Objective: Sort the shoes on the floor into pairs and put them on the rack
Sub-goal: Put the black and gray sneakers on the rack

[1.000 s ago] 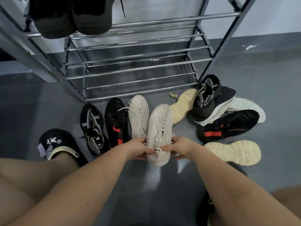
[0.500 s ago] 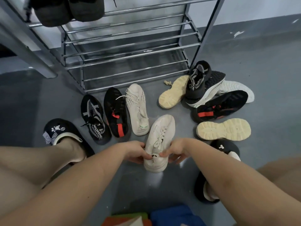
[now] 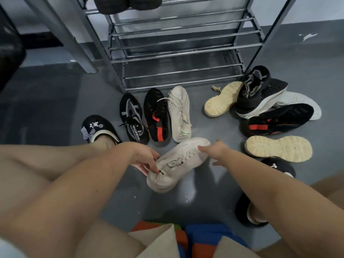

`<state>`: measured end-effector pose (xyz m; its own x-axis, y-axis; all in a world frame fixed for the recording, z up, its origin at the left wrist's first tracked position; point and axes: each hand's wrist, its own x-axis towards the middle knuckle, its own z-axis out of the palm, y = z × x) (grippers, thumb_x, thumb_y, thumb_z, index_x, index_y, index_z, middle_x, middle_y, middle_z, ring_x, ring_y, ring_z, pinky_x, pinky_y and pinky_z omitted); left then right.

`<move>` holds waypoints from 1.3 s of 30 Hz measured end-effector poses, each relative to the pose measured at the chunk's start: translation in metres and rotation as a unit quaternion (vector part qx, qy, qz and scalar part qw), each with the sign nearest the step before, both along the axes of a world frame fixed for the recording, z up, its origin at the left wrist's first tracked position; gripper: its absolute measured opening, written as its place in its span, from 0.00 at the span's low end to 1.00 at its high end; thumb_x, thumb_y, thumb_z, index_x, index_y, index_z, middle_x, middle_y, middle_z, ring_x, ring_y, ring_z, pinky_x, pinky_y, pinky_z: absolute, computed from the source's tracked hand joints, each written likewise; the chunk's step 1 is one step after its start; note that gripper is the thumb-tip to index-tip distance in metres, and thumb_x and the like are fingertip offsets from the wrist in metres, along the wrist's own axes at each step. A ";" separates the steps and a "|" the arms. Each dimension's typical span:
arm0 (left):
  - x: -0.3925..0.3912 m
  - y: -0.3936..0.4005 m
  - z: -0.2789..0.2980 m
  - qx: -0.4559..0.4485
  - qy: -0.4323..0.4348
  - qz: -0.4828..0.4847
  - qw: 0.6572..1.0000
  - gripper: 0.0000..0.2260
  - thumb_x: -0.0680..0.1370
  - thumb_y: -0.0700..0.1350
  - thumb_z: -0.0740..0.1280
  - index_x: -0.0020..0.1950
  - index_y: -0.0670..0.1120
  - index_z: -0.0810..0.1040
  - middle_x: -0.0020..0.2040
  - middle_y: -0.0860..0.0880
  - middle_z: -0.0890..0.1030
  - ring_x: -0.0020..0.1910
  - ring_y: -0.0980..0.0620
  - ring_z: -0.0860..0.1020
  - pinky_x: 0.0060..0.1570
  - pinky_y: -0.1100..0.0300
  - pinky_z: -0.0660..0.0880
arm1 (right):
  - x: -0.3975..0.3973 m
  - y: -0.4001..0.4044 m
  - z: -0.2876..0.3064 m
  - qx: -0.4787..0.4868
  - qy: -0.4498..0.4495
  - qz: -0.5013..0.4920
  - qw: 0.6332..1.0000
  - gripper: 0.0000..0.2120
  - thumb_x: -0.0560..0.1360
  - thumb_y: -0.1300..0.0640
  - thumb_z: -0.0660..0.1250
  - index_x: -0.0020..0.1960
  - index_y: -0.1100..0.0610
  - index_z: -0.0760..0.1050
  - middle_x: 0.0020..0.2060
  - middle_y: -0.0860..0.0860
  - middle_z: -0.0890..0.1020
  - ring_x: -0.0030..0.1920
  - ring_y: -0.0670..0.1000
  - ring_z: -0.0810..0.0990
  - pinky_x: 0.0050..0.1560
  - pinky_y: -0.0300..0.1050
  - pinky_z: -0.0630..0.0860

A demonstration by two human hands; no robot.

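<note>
Below frame centre, at about 6 o'clock from the rack (image 3: 178,53), a white sneaker (image 3: 178,162) is held off the grey floor (image 3: 214,127), its heel end pinched by the left hand (image 3: 145,161). The right hand (image 3: 214,151) is spread loosely, fingertips touching the toe end. Three shoes are lined up at 12 o'clock of it; a mixed heap lies at 2 o'clock.
</note>
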<state>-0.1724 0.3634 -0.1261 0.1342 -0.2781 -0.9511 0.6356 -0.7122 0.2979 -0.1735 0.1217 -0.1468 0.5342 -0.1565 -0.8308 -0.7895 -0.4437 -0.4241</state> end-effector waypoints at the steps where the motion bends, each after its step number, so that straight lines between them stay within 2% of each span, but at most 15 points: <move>1: 0.000 0.006 0.002 -0.006 -0.002 0.000 1.000 0.19 0.74 0.28 0.64 0.61 0.44 0.75 0.57 0.45 0.81 0.58 0.47 0.79 0.62 0.53 0.74 | 0.004 -0.001 0.000 -0.038 -0.022 0.043 0.998 0.40 0.75 0.48 0.68 0.77 0.60 0.50 0.73 0.56 0.63 0.66 0.60 0.71 0.54 0.51 0.75; 2: 0.001 0.011 0.003 -0.014 0.000 0.003 1.000 0.20 0.74 0.28 0.64 0.62 0.45 0.75 0.58 0.46 0.81 0.59 0.48 0.78 0.63 0.53 0.74 | 0.008 -0.002 0.001 -0.061 -0.037 0.088 0.994 0.40 0.76 0.47 0.66 0.77 0.59 0.48 0.74 0.56 0.63 0.67 0.60 0.70 0.56 0.51 0.74; 4: 0.004 0.021 0.007 -0.029 0.005 0.010 1.000 0.21 0.74 0.28 0.64 0.61 0.47 0.76 0.60 0.46 0.81 0.61 0.48 0.78 0.63 0.53 0.74 | 0.012 -0.001 -0.002 -0.042 -0.036 0.091 0.994 0.35 0.76 0.47 0.66 0.76 0.56 0.55 0.69 0.55 0.69 0.64 0.60 0.73 0.56 0.54 0.76; 8: 0.016 0.034 0.014 0.000 -0.022 -0.011 1.000 0.25 0.72 0.26 0.64 0.64 0.47 0.75 0.61 0.47 0.80 0.61 0.48 0.78 0.63 0.52 0.74 | 0.013 0.014 -0.007 0.029 -0.024 -0.030 0.999 0.27 0.74 0.51 0.70 0.68 0.56 0.63 0.59 0.57 0.77 0.49 0.59 0.80 0.40 0.51 0.79; 10: 0.019 0.036 0.011 0.037 -0.055 -0.023 0.998 0.27 0.72 0.26 0.63 0.67 0.47 0.73 0.61 0.48 0.79 0.62 0.49 0.77 0.63 0.53 0.74 | 0.009 0.021 -0.010 0.021 0.023 -0.019 0.999 0.23 0.75 0.53 0.69 0.64 0.60 0.66 0.51 0.60 0.78 0.38 0.57 0.78 0.31 0.46 0.75; 12: 0.021 0.036 0.006 0.075 -0.096 -0.019 0.992 0.28 0.73 0.28 0.64 0.70 0.48 0.70 0.66 0.48 0.74 0.65 0.48 0.73 0.63 0.56 0.73 | 0.003 0.028 -0.014 0.019 0.090 0.014 0.996 0.17 0.76 0.54 0.67 0.59 0.60 0.68 0.39 0.60 0.75 0.31 0.56 0.74 0.30 0.47 0.72; 13: 0.023 0.035 0.004 0.094 -0.126 -0.019 0.987 0.27 0.74 0.31 0.65 0.72 0.49 0.67 0.69 0.48 0.70 0.67 0.48 0.71 0.64 0.57 0.72 | 0.001 0.031 -0.015 0.012 0.115 0.041 0.993 0.16 0.77 0.53 0.66 0.59 0.59 0.67 0.40 0.60 0.74 0.32 0.57 0.74 0.33 0.49 0.73; 15: 0.029 0.031 -0.001 0.123 -0.199 -0.040 0.971 0.26 0.77 0.39 0.66 0.74 0.49 0.64 0.73 0.47 0.66 0.70 0.47 0.67 0.67 0.56 0.68 | -0.002 0.036 -0.015 -0.017 0.120 0.102 0.987 0.20 0.78 0.50 0.64 0.64 0.59 0.66 0.54 0.61 0.75 0.44 0.59 0.76 0.45 0.52 0.76; 17: 0.035 0.025 -0.003 0.139 -0.262 -0.060 0.953 0.26 0.77 0.44 0.66 0.75 0.48 0.63 0.74 0.46 0.65 0.72 0.47 0.65 0.70 0.56 0.63 | 0.000 0.038 -0.014 -0.048 0.082 0.131 0.987 0.25 0.78 0.49 0.64 0.70 0.61 0.65 0.66 0.59 0.71 0.53 0.57 0.75 0.50 0.50 0.75; 19: 0.036 0.018 -0.004 0.151 -0.304 -0.089 0.936 0.26 0.78 0.46 0.64 0.76 0.47 0.61 0.75 0.45 0.63 0.73 0.46 0.64 0.70 0.57 0.61 | 0.005 0.036 -0.014 -0.083 0.040 0.160 0.983 0.31 0.77 0.49 0.64 0.73 0.63 0.60 0.68 0.58 0.70 0.61 0.58 0.74 0.57 0.49 0.74; 21: 0.032 0.012 -0.006 0.176 -0.337 -0.164 0.910 0.27 0.79 0.48 0.62 0.77 0.48 0.57 0.76 0.45 0.59 0.74 0.45 0.61 0.71 0.55 0.61 | 0.009 0.029 -0.013 -0.136 -0.001 0.233 0.963 0.36 0.77 0.47 0.64 0.76 0.63 0.53 0.70 0.58 0.68 0.68 0.59 0.70 0.64 0.49 0.69; 23: 0.029 0.005 -0.008 0.188 -0.367 -0.235 0.880 0.28 0.80 0.49 0.60 0.77 0.49 0.54 0.78 0.45 0.55 0.76 0.44 0.57 0.73 0.52 0.58 | 0.011 0.018 -0.010 -0.191 -0.046 0.316 0.928 0.35 0.76 0.47 0.63 0.76 0.59 0.53 0.71 0.58 0.66 0.69 0.59 0.68 0.66 0.51 0.68; 26: 0.032 -0.011 -0.007 0.192 -0.401 -0.279 0.851 0.29 0.80 0.50 0.60 0.78 0.48 0.52 0.78 0.45 0.51 0.77 0.45 0.52 0.75 0.52 0.54 | 0.014 0.002 -0.005 -0.250 -0.087 0.411 0.873 0.30 0.77 0.48 0.61 0.75 0.57 0.56 0.71 0.57 0.65 0.70 0.59 0.65 0.65 0.53 0.68; 34: 0.055 -0.076 -0.006 0.195 -0.459 -0.330 0.802 0.27 0.79 0.51 0.59 0.76 0.47 0.55 0.77 0.42 0.55 0.75 0.44 0.55 0.73 0.51 0.55 | 0.031 -0.037 -0.003 -0.290 -0.102 0.395 0.866 0.28 0.78 0.48 0.59 0.74 0.57 0.57 0.72 0.57 0.61 0.72 0.59 0.61 0.66 0.54 0.66; 39: 0.079 -0.107 -0.010 0.197 -0.458 -0.375 0.782 0.28 0.79 0.51 0.58 0.76 0.47 0.54 0.77 0.42 0.51 0.76 0.43 0.52 0.74 0.51 0.51 | 0.051 -0.058 -0.008 -0.333 -0.114 0.389 0.851 0.26 0.79 0.51 0.58 0.74 0.57 0.57 0.72 0.57 0.61 0.72 0.59 0.61 0.66 0.52 0.65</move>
<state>-0.0937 0.2567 -0.1364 0.7482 -0.3152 -0.5838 -0.3561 -0.9332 0.0475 -0.1226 0.0635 -0.1545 0.8273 -0.0772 -0.5564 -0.0769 -0.9968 0.0240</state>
